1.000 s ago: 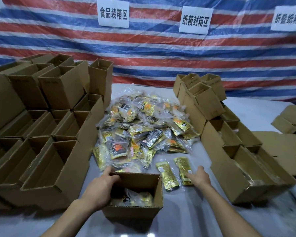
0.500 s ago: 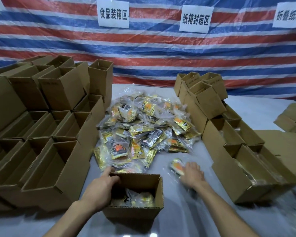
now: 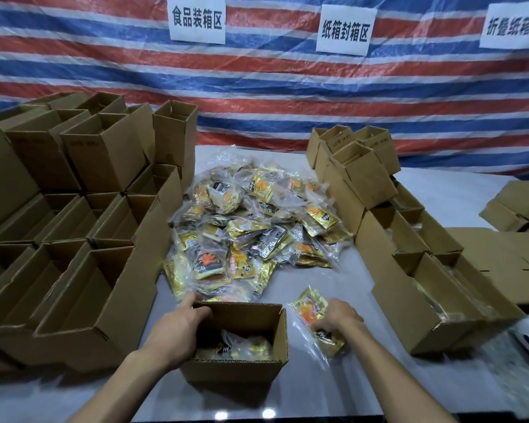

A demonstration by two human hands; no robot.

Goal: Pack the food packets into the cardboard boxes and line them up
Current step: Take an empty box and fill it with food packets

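An open cardboard box [image 3: 280,337] stands on the table right in front of me, with a few food packets [image 3: 245,346] lying inside. My left hand [image 3: 177,331] grips its left wall near the back corner. Just right of the box, my right hand [image 3: 338,319] is closed on a gold and orange food packet [image 3: 310,311] in clear wrap, lifted slightly off the table. A large heap of similar packets [image 3: 251,230] lies behind the box at the middle of the table.
Rows of open empty boxes [image 3: 74,239] are stacked along the left. More open boxes [image 3: 409,254] run in a line on the right, the near ones holding packets. Flattened cardboard [image 3: 507,254] lies far right. A striped tarp with paper signs hangs behind.
My right hand reached to the loose gold packets on the table, closed on them and pulled them back toward the box. My left hand stayed on the box.
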